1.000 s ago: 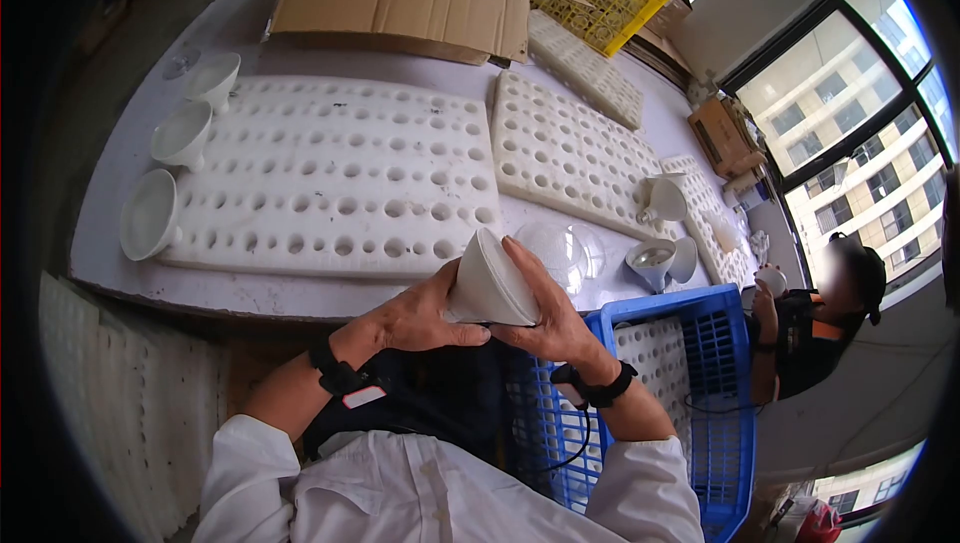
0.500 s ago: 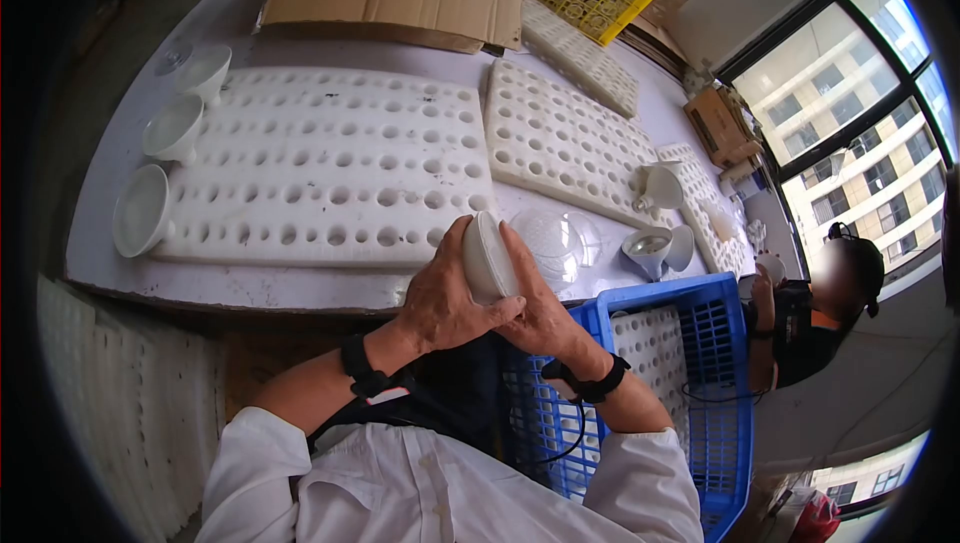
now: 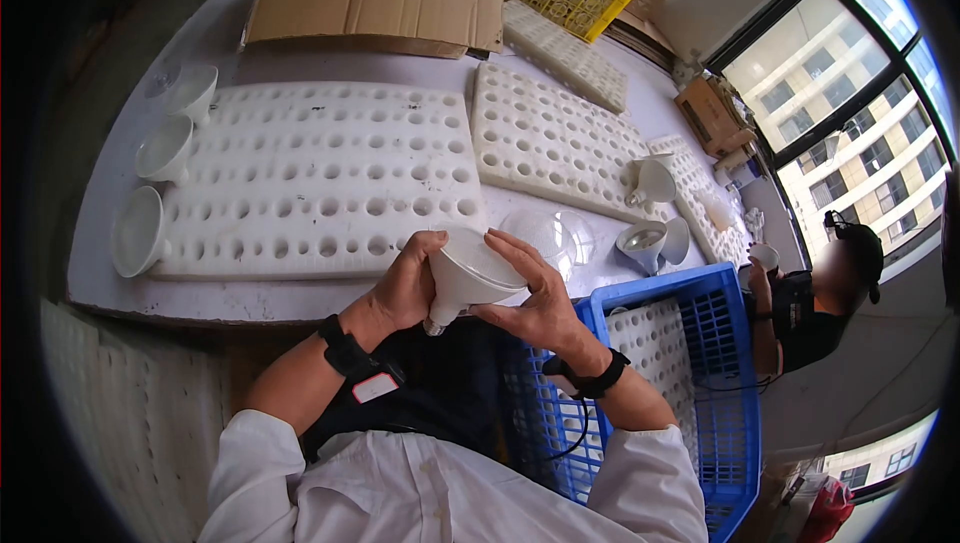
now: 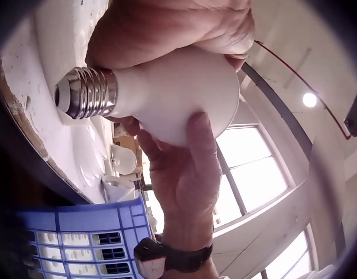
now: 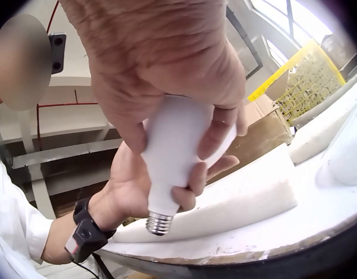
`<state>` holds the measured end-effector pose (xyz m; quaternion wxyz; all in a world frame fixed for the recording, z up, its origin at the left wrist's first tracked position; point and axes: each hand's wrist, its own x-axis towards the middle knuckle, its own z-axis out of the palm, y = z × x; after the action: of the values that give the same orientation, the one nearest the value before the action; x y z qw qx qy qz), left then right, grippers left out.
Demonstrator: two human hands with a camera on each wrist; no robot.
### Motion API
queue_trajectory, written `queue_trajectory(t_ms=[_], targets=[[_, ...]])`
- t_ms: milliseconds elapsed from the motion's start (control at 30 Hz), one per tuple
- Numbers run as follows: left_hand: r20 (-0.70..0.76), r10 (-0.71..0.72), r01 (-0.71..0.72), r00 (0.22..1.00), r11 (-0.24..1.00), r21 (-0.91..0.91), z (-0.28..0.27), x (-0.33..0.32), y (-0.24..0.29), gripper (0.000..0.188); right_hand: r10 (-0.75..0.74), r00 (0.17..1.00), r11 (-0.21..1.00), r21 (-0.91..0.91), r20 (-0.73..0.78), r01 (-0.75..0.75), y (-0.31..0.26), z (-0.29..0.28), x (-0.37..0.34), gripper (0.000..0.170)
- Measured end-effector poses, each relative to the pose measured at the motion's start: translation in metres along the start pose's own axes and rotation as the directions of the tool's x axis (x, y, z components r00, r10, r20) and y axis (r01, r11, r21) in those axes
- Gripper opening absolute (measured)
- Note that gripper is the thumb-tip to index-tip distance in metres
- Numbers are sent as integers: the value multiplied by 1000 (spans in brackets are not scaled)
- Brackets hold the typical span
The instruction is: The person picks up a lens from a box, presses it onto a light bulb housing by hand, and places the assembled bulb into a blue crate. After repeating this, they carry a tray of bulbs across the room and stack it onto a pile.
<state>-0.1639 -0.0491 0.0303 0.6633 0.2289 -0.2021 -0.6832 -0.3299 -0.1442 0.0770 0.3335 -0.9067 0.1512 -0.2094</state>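
Note:
Both hands hold a white cone-shaped light bulb (image 3: 462, 278) over the table's front edge. Its wide face tilts upward and its metal screw base (image 4: 91, 93) points down toward the body. My left hand (image 3: 402, 288) grips the bulb's left side, thumb by the rim. On the other side my right hand (image 3: 542, 305) pinches it, fingers at the rim and thumb lower on the cone. In the right wrist view, left fingertips (image 5: 187, 195) curl around the narrow neck (image 5: 161, 197).
White foam trays with holes (image 3: 320, 178) lie on the table. Several bulbs (image 3: 140, 231) line the left side; others (image 3: 655, 183) sit right, near clear domes (image 3: 545, 238). A blue crate (image 3: 735, 393) stands at the right, a cardboard box (image 3: 375, 8) behind. Another person (image 3: 815, 313) is at right.
The bulb was turned on its side between both hands; now its face tilts up and the screw base shows below. The left hand has shifted left and the hands stand farther apart.

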Motion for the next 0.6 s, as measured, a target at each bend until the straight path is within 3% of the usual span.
queue_trajectory(t_ms=[33, 167, 233, 267, 300, 367, 400, 467, 500, 600], targets=[[85, -54, 56, 995, 998, -20, -5, 2, 3, 63, -67, 997, 996, 49, -31, 68, 3, -1, 1, 81], [118, -80, 98, 990, 982, -160, -2, 6, -3, 63, -102, 994, 986, 128, -27, 104, 3, -2, 3, 82], [-37, -41, 39, 998, 998, -48, 3, 9, -7, 66, -31, 998, 982, 184, -54, 40, 5, 0, 0, 77], [-37, -42, 40, 998, 998, -48, 4, 13, -11, 66, -30, 998, 982, 183, -54, 40, 5, 2, 0, 77], [-105, 116, -99, 988, 982, 158, 3, 17, -17, 70, -44, 994, 995, 84, -99, 53, 5, 3, -1, 76], [-128, 418, -296, 899, 797, 526, 5, 15, -22, 76, -60, 988, 998, -15, -142, 59, 3, 6, -1, 75], [-127, 418, -295, 900, 797, 527, 8, 12, -25, 76, -63, 986, 994, -95, -154, 49, 0, 6, 0, 75], [-23, 521, -334, 853, 579, 744, 26, 3, -24, 86, -63, 985, 985, -171, -161, 35, -3, 8, 0, 75], [-38, 542, -333, 839, 568, 753, 18, 9, -31, 98, -97, 981, 977, -202, -171, 61, -4, 8, -1, 75], [-28, 586, -362, 810, 537, 762, 30, 8, -33, 98, -129, 972, 975, -206, -199, 87, -3, 11, -2, 75]])
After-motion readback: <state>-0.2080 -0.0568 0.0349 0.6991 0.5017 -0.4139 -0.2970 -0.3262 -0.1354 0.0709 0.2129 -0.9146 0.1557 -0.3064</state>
